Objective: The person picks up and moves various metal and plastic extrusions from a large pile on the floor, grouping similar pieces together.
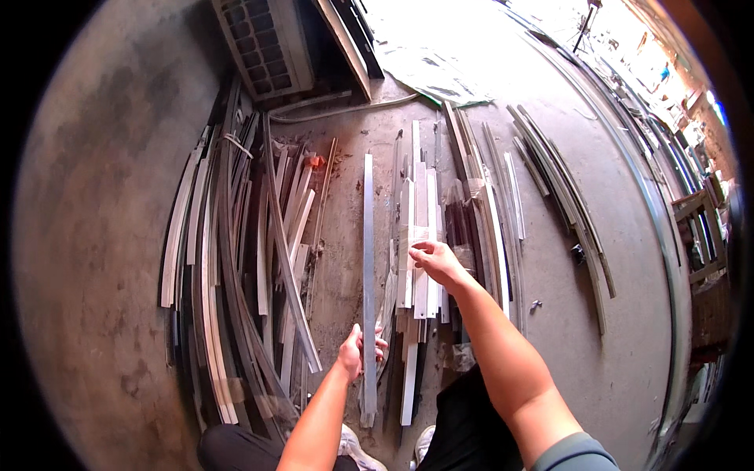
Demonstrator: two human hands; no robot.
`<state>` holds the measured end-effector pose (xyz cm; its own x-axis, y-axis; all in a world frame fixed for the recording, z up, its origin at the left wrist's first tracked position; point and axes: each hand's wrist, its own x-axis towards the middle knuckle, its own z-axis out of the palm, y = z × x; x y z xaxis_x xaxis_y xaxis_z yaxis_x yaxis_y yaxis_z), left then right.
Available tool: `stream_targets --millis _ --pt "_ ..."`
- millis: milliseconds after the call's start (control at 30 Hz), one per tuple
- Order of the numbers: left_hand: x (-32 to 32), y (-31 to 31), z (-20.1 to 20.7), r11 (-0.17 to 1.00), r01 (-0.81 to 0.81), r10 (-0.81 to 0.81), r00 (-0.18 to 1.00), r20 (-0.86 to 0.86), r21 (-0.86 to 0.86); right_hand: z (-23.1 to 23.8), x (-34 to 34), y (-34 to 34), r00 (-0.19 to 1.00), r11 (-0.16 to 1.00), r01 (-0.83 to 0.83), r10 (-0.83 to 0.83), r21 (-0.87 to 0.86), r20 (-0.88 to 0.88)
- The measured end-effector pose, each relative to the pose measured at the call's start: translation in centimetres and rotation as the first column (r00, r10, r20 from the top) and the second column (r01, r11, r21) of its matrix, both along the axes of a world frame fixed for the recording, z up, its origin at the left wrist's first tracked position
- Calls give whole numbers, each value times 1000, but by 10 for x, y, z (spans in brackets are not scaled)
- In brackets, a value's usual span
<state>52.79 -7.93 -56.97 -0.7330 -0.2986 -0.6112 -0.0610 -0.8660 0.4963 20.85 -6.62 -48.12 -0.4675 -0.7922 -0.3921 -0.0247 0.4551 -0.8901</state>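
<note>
My left hand (360, 352) is wrapped round the lower part of a long, straight grey metal profile (368, 259), which points away from me. Over a bundle of pale metal profiles (420, 290) in the middle, my right hand (437, 262) has its fingers drawn together. Clear plastic wrap shows on that bundle beside the fingertips. Whether the right fingers pinch the wrap, a profile or nothing is too small to tell.
A pile of long strips (212, 314) lies left on the concrete floor, a leaning dark profile (287, 267) across it. Wrapped profiles (487, 228) lie to the right, more strips (569, 196) beyond. A grille-fronted unit (263, 47) stands far left; plastic sheeting (440, 78) lies far ahead.
</note>
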Motion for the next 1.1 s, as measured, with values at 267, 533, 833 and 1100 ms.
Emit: stream_targets --millis 267,533,833,1100 --pt "-16 23 -14 953 -86 170 946 276 -291 10 4 3 1000 1000 -16 17 -26 9" --pt "-12 22 -23 873 7 192 914 356 -488 14 6 1 999 999 -33 33 -13 -6" --pt "-10 21 -22 884 29 180 900 398 -466 17 4 5 999 999 -33 33 -5 -11" --pt "-10 20 -26 773 151 159 894 419 -616 18 7 5 999 999 -32 32 7 -8"
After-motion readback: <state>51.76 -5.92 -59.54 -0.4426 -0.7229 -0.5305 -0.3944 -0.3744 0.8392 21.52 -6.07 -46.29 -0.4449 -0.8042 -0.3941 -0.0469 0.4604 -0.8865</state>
